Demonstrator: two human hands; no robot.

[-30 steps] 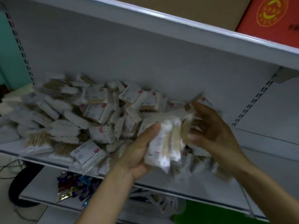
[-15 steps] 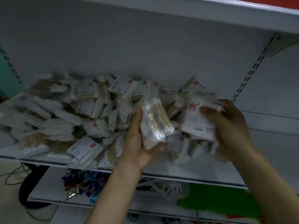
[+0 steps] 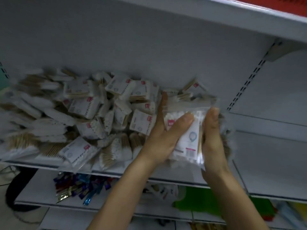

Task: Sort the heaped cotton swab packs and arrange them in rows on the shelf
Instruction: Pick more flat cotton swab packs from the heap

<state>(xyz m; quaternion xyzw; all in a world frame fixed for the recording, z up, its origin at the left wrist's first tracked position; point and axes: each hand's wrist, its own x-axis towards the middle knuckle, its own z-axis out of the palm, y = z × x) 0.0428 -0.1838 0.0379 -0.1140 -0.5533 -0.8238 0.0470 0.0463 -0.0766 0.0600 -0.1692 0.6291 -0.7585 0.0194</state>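
White swab packs are gripped together by left hand and right hand.

Glossy clear plastic packs of wooden-stemmed cotton swabs, paper labels; matt painted metal shelf.

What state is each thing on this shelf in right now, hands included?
held packs, bunched together between both hands
left hand, grips held packs, thumb across the front
right hand, grips their right edge
heap of packs, jumbled, unsorted, left of the hands
shelf, no rows visible yet
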